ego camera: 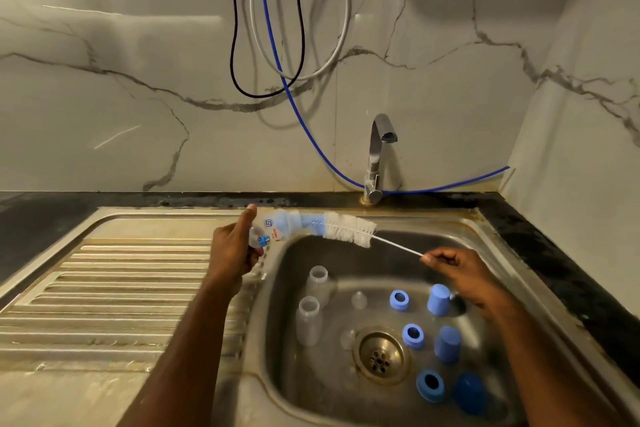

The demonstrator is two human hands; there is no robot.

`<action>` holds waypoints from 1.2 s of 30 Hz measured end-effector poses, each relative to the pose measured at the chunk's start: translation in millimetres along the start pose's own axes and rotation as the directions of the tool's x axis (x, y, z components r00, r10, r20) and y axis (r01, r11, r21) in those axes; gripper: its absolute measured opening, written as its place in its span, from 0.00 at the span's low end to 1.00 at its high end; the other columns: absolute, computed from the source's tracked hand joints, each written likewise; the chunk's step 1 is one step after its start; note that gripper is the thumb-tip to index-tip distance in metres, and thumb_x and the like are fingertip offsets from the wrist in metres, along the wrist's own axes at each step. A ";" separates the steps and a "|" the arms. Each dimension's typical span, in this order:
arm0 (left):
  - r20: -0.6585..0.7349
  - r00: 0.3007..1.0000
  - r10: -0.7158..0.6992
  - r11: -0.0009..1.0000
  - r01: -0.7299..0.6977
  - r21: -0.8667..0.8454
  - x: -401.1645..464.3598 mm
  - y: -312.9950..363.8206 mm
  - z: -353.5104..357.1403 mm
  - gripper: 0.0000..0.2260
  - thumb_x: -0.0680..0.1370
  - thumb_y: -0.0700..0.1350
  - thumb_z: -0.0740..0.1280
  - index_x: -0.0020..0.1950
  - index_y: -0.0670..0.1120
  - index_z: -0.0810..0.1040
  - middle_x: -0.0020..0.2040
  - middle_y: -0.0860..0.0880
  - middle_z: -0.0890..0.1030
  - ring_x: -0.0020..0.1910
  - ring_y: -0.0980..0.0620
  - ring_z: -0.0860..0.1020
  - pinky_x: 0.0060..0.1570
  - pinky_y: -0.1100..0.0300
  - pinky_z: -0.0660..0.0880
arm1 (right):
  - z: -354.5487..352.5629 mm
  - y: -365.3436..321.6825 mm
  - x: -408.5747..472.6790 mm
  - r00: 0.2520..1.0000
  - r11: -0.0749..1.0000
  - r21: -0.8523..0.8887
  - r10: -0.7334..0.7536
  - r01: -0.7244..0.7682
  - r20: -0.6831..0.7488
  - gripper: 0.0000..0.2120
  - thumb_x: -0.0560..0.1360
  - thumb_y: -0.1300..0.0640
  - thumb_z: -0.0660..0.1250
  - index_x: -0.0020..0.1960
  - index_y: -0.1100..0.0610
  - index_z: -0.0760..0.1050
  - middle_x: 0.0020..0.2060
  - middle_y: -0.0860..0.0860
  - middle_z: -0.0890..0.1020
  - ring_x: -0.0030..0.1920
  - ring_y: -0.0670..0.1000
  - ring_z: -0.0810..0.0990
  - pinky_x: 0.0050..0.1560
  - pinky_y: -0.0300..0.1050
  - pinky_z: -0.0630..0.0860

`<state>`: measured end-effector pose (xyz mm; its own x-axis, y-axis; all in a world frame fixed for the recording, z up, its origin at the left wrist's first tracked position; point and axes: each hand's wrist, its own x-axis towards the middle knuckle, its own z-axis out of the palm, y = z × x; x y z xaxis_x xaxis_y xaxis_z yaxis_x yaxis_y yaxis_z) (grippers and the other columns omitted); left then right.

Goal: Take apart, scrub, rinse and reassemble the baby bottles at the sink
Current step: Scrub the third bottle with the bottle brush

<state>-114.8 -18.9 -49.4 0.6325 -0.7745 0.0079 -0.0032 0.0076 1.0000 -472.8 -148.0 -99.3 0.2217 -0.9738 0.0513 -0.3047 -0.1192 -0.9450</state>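
Nearest to you in the sink (346, 406), at the right, lie a blue ring (430, 386) and a dark blue cap (470, 393) beside it. A little farther, the drain (380, 356) sits in the middle of the basin, with a second blue ring (413, 335) and a light blue cap (447, 343) to its right, and a clear nipple (347, 339) just left of it. At the left of the basin two clear bottles stand upright, the near bottle (307, 321) and the far bottle (318, 284) close together. Farther again are another clear nipple (359, 299), a third blue ring (399, 300) and one more light blue cap (439, 299). Your right hand (460, 270) is above this cap, and its fingertips pinch the thin white handle of the bottle brush (349, 229). Your left hand (235, 246) is over the left edge of the sink, its fingers curled around a clear bottle with print (277, 229), the thumb pointing up. This bottle lies almost level, its mouth to the right, and the white bristles are partly inside the mouth and partly outside. At the left is the ribbed draining board (121, 288). Behind the sink stands the tap (377, 156) on the dark desk (536, 229), and on the marble wall (138, 97) hang a blue hose (301, 118), a black cable (235, 45) and a grey hose (343, 28).
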 end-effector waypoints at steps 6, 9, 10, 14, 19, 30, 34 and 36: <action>0.008 0.999 0.041 0.998 -0.041 0.055 -5.1 -3.7 14.5 0.24 0.79 0.62 0.63 0.52 0.40 0.81 0.34 0.46 0.81 0.23 0.53 0.72 0.23 0.65 0.68 | 17.9 -1.7 -4.3 0.997 0.999 -0.045 -0.027 0.030 0.073 0.03 0.77 0.60 0.71 0.47 0.56 0.83 0.41 0.50 0.86 0.45 0.45 0.83 0.45 0.33 0.74; -0.047 0.999 0.018 1.000 -0.019 -0.020 1.1 0.1 3.4 0.24 0.79 0.62 0.65 0.48 0.40 0.81 0.31 0.47 0.82 0.23 0.53 0.72 0.23 0.64 0.69 | 2.7 -4.9 -3.4 1.000 1.000 0.025 -0.006 0.006 -0.008 0.02 0.77 0.61 0.71 0.48 0.57 0.82 0.43 0.52 0.85 0.45 0.47 0.82 0.46 0.35 0.74; -0.061 0.998 0.018 0.999 -0.020 -0.026 2.4 -1.2 2.0 0.24 0.79 0.63 0.65 0.48 0.40 0.81 0.31 0.47 0.82 0.22 0.54 0.73 0.23 0.64 0.69 | 3.2 -4.3 -3.9 1.000 1.000 0.011 0.001 -0.001 -0.001 0.02 0.77 0.61 0.71 0.48 0.57 0.82 0.43 0.52 0.85 0.45 0.47 0.81 0.45 0.34 0.74; -0.029 0.999 0.045 0.998 -0.044 0.046 -1.9 -6.9 12.9 0.24 0.79 0.63 0.64 0.52 0.41 0.81 0.39 0.42 0.83 0.22 0.54 0.72 0.23 0.65 0.69 | 22.7 -5.9 -6.3 0.994 0.997 -0.069 -0.036 0.043 0.098 0.03 0.78 0.59 0.71 0.46 0.55 0.83 0.41 0.50 0.85 0.43 0.43 0.81 0.44 0.31 0.75; -0.090 0.996 0.019 1.000 -0.020 -0.018 4.8 -3.6 0.3 0.24 0.78 0.63 0.66 0.49 0.41 0.81 0.37 0.42 0.83 0.24 0.53 0.72 0.24 0.63 0.69 | 3.2 -4.0 -3.2 0.999 0.999 -0.013 -0.031 0.031 0.022 0.03 0.77 0.61 0.71 0.45 0.55 0.82 0.41 0.52 0.85 0.45 0.48 0.81 0.47 0.37 0.75; 0.100 0.983 0.156 0.980 -0.167 0.111 1.3 -13.1 4.7 0.17 0.85 0.49 0.62 0.74 0.55 0.70 0.72 0.48 0.71 0.64 0.45 0.75 0.52 0.46 0.80 | 16.9 1.8 -1.7 0.983 0.992 -0.105 -0.052 0.072 0.178 0.06 0.79 0.59 0.69 0.45 0.56 0.84 0.42 0.51 0.87 0.44 0.43 0.83 0.49 0.34 0.76; 0.220 0.922 0.320 0.919 -0.359 0.166 5.0 -12.6 -2.4 0.24 0.82 0.40 0.68 0.74 0.60 0.69 0.72 0.52 0.72 0.64 0.47 0.76 0.49 0.51 0.81 | 16.2 -0.5 -2.5 0.986 0.998 -0.052 -0.017 0.026 0.168 0.07 0.79 0.58 0.68 0.45 0.57 0.84 0.41 0.49 0.87 0.44 0.43 0.82 0.46 0.29 0.76; 0.255 0.892 0.374 0.866 -0.434 0.247 7.4 -15.4 -6.4 0.29 0.78 0.38 0.72 0.74 0.58 0.69 0.72 0.55 0.72 0.64 0.48 0.76 0.53 0.48 0.82 | 13.5 1.4 -2.6 0.986 1.000 -0.029 0.001 0.004 0.167 0.08 0.80 0.57 0.68 0.45 0.57 0.84 0.41 0.50 0.86 0.44 0.44 0.82 0.46 0.31 0.76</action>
<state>-105.2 -20.6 -64.7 0.3654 -0.8488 0.3820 -0.4691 0.1865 0.8632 -461.2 -143.0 -105.1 0.3728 -0.9279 -0.0042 -0.3303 -0.1285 -0.9351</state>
